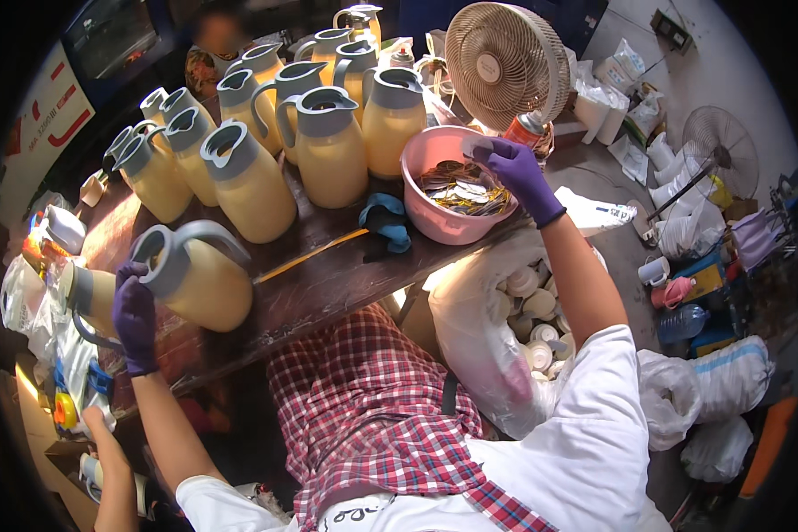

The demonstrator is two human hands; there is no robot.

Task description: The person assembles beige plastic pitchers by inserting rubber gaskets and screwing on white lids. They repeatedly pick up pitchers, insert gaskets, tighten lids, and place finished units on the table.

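Note:
My left hand, in a purple glove, is closed on the grey spout rim of a tilted pale-yellow jug with a grey handle. The jug rests near the table's front edge. My right hand, also gloved in purple, is raised over the right rim of a pink basin. Its fingers pinch a small pale flat piece, whose kind I cannot make out. Inside the basin lies a heap of flat tags with yellow strings. Beside my left hand, another similar jug leans over.
Several upright jugs crowd the dark table. A blue-black cloth lies by the basin, behind which stand a spray can and a fan. Below hangs a bag of round white parts. Another person's arm shows lower left.

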